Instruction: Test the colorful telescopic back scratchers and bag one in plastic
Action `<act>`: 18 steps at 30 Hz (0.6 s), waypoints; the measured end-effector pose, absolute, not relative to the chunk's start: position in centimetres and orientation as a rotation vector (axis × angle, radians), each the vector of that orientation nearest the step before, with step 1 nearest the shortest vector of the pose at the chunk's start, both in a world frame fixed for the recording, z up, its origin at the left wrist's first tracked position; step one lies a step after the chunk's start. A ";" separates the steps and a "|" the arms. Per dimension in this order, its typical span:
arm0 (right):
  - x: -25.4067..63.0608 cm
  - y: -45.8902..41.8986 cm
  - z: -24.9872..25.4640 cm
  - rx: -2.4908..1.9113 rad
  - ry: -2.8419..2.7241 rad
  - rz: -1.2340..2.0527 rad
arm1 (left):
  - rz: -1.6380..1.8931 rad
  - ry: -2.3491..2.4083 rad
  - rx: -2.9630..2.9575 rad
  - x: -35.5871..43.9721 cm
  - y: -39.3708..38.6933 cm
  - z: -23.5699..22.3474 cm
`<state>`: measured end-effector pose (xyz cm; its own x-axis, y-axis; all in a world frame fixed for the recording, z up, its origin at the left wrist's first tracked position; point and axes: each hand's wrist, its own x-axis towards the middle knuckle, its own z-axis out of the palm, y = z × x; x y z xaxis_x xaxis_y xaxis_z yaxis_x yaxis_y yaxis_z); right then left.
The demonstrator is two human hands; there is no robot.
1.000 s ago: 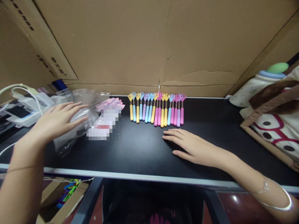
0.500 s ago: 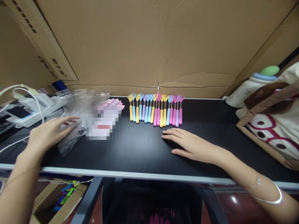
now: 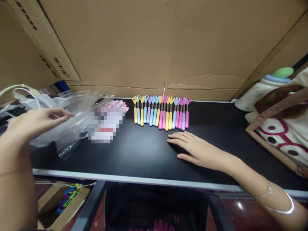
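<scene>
My left hand (image 3: pixel 40 122) hovers at the left over clear plastic bags (image 3: pixel 79 112), thumb and fingers apart. Whether a fingertip touches the plastic I cannot tell. My right hand (image 3: pixel 190 146) lies flat on the black tabletop (image 3: pixel 144 157), open, fingers pointing left. Just beyond it, a row of small back scratchers (image 3: pixel 160 117) lies side by side, claw ends toward the back. Their handles are yellow, blue, purple and pink. Between the bags and the row lie pink printed cards (image 3: pixel 117 105) and a blurred-out pale packet (image 3: pixel 106 128).
A cardboard wall (image 3: pixel 144 45) closes off the back. White cables (image 3: pixel 31 89) and a power strip (image 3: pixel 40 101) sit at far left. On the right stand a bottle (image 3: pixel 255 93) and a cloth bag (image 3: pixel 281 138). Below is an open carton (image 3: pixel 69 208) of colourful items.
My left hand has moved left and a little up, away from the middle of the plastic bags, which have shifted slightly. My right hand stays in place.
</scene>
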<state>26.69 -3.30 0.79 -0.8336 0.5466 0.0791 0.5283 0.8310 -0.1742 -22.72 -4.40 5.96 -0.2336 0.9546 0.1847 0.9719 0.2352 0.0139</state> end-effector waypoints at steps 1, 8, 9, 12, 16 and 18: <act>26.7 -3.3 0.8 -0.849 -2.883 0.214 | -0.121 -2.448 -1.768 -22.0 -4.3 6.4; 26.6 -3.2 0.7 -0.859 -2.891 0.184 | -0.491 -2.197 -1.533 -14.2 -4.5 8.8; 26.6 -3.3 0.7 -0.859 -2.896 0.173 | -0.545 -2.152 -1.519 -13.3 -4.5 9.0; 26.6 -3.3 0.6 -0.856 -2.906 0.135 | -0.619 -2.087 -1.523 -11.8 -4.0 9.4; 26.6 -3.4 0.5 -0.850 -2.890 0.114 | -0.522 -2.078 -1.575 -12.5 -2.6 9.9; 26.5 -3.5 0.5 -0.855 -2.893 0.109 | -0.405 -2.137 -1.631 -13.8 -1.7 9.9</act>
